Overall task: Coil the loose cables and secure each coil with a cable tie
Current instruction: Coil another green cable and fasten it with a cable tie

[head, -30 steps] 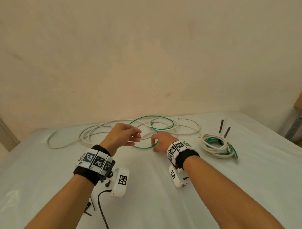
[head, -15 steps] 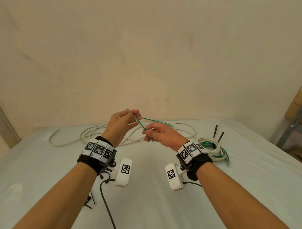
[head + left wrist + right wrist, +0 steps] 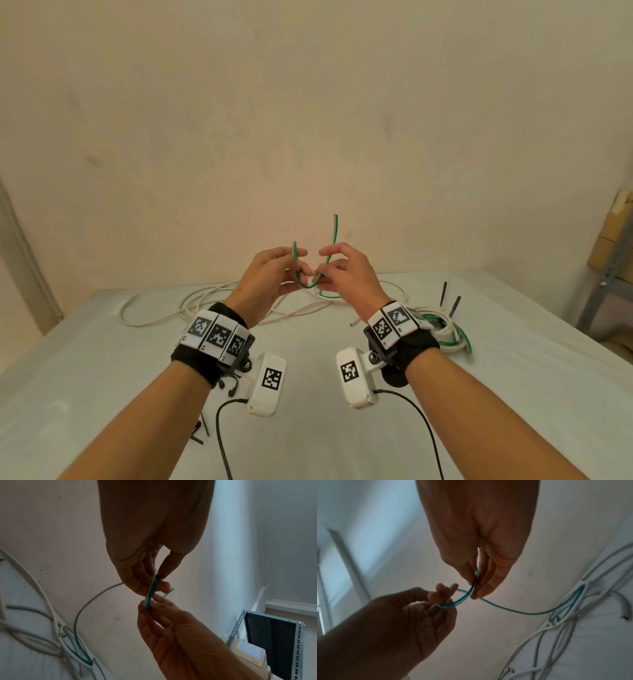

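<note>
Both hands are raised above the white table [image 3: 102, 377] and hold a thin green cable [image 3: 309, 284] bent into a small U between them. My left hand [image 3: 298, 265] pinches one side of the bend, with a short end poking up past its fingers. My right hand [image 3: 325, 265] pinches the other side, where a longer end rises above it. In the right wrist view the green cable [image 3: 513, 611] trails down to the loose white cables [image 3: 556, 635] on the table. In the left wrist view my left hand [image 3: 154, 586] pinches the cable just above the right hand's fingertips.
Loose white cables [image 3: 205, 301] lie across the table's far side. A white and green coil [image 3: 442, 329] sits at the right, with two black cable ties [image 3: 450, 301] behind it. More black ties [image 3: 200, 428] lie near left. A metal rack [image 3: 606, 291] stands at far right.
Both hands have lifted off the table and risen with the green cable. The cable, a flat loop on the table before, is now folded into a tight U with its ends pointing up.
</note>
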Tool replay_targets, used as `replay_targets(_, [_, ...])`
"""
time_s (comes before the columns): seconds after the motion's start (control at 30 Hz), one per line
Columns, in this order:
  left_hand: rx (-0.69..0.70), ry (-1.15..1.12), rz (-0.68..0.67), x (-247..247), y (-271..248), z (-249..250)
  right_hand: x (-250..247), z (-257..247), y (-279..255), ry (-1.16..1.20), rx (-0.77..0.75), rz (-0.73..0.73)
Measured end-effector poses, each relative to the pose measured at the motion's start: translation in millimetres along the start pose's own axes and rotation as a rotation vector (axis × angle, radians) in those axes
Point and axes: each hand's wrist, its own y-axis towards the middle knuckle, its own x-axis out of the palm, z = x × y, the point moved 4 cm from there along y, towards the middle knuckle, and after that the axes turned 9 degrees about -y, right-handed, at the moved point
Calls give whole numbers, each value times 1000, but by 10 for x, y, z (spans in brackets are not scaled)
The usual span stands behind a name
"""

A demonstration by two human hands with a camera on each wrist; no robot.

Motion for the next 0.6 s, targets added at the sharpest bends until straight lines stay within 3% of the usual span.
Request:
replay_targets(0.2, [43, 93, 68, -39, -7, 164, 34, -163, -28, -177, -45, 38])
replay_targets(0.37, [67, 204, -13, -56, -45, 251, 114, -356, -7, -431, -230, 22])
replay_targets(0.5, [88, 216, -73, -52, -125, 425, 145, -427, 36, -504, -306, 10])
replay_targets(0.6, [140, 190, -42, -119, -141, 576, 131, -487, 40, -507, -370, 51])
